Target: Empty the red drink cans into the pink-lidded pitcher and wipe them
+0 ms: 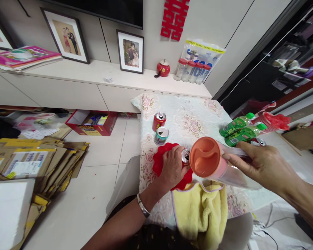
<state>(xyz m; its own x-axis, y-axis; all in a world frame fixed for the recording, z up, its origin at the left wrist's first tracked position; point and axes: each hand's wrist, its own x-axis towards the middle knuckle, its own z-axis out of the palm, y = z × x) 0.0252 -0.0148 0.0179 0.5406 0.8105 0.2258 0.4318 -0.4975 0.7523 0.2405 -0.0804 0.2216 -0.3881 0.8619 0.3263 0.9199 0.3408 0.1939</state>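
My left hand (172, 168) is wrapped around the side of an opened red drink can (185, 155), above a red scalloped-edged plate (158, 152). The can's silver top and mouth show beside my fingers. In my right hand (260, 166), gripped by its handle, is a clear plastic pitcher with an orange lid (205, 157). It is tilted left, its lid close to the can's top. Whether liquid flows between them I cannot tell. Further back stand an opened red can (159, 121) and a green-and-white can (161, 135). A yellow towel (200, 215) lies at the front edge.
Two green bottles (237, 125) lie on the flowered tablecloth (190, 121) at the right, near a red basket (267, 122) and more cans. Glass jars (191, 71) and framed pictures line the cabinet behind. Flattened cardboard (41, 163) is stacked on the left floor, near a red box (92, 123).
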